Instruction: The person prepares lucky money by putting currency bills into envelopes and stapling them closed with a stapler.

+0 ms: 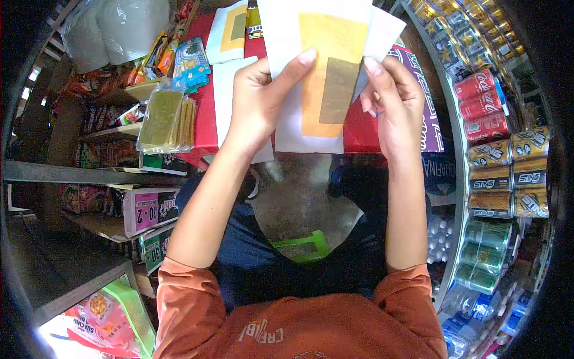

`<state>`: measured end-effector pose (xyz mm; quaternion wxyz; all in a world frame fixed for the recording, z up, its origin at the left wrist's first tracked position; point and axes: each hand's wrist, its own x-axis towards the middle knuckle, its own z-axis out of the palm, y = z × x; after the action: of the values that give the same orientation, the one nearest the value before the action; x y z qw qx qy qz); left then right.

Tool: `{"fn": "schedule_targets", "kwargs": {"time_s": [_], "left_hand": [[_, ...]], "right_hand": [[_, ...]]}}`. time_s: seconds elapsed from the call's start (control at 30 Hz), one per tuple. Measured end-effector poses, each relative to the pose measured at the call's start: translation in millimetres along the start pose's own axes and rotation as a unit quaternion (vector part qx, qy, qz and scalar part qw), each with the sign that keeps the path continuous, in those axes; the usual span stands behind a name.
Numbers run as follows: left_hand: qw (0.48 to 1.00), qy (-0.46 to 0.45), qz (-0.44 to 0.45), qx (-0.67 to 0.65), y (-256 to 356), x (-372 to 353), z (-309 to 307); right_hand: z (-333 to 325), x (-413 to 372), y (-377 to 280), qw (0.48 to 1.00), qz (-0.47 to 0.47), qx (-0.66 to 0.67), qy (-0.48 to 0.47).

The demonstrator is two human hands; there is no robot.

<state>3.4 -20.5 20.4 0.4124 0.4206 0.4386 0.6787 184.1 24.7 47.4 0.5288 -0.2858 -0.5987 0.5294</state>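
White paper sheets [287, 128], the front one bearing a yellow-orange panel with a brownish-olive rectangle, are held up at the top centre. My left hand [263, 99] grips their left side, its thumb pressed on the orange panel and its fingers hidden behind. At the right edge, my right hand [391, 96] has its thumb and fingers closed on a tilted white sheet [385, 30]. Behind and below the hands lies a red surface [206, 128]. More white sheets, one with a similar orange panel [234, 30], rest on it left of my left hand.
Plastic-wrapped greenish-brown packs [164, 122] and blue packets [191, 63] sit at the left, above shelves of goods. Red cans [481, 105], gold cans [508, 173] and green cans [483, 254] line the right side. A green plastic piece [305, 246] shows below, between the legs.
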Motion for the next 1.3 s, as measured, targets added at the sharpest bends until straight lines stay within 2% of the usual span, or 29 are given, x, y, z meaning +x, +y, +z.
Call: {"fn": "schedule_targets", "kwargs": {"time_s": [0.2,0.47,0.53,0.73,0.83,0.93,1.07,1.17,1.3], "left_hand": [[0.999,0.028,-0.003,-0.027,-1.1,1.1,1.8],[0.989,0.046,-0.054,-0.129,-10.6,11.8,-7.6],[0.986,0.043,-0.067,-0.148,-9.2,11.8,-8.0],[0.99,-0.013,-0.112,-0.09,-11.6,12.1,-11.1],[0.983,-0.082,-0.166,-0.005,-9.9,10.6,-21.0],[0.985,-0.074,-0.154,0.017,-15.1,10.1,-21.5],[0.984,-0.065,-0.163,-0.039,-12.1,9.3,-15.4],[0.981,-0.051,-0.168,-0.084,-16.9,12.0,-15.2],[0.978,-0.025,-0.163,-0.125,-26.3,15.6,-18.5]], "right_hand": [[1.7,1.6,0.5,0.998,-0.016,-0.045,-0.027],[-9.2,2.7,16.9,0.976,0.09,-0.131,-0.149],[-7.2,2.6,17.0,0.977,0.09,-0.126,-0.145],[-17.4,6.4,22.3,0.978,0.117,-0.131,-0.115],[-23.8,8.7,26.2,0.979,0.123,-0.13,-0.093],[-24.6,9.0,25.6,0.981,0.117,-0.137,-0.074],[-22.4,7.7,22.9,0.98,0.129,-0.128,-0.075],[-26.4,7.9,29.1,0.973,0.168,-0.115,-0.105],[-25.7,3.6,33.1,0.934,0.267,-0.136,-0.192]]}}
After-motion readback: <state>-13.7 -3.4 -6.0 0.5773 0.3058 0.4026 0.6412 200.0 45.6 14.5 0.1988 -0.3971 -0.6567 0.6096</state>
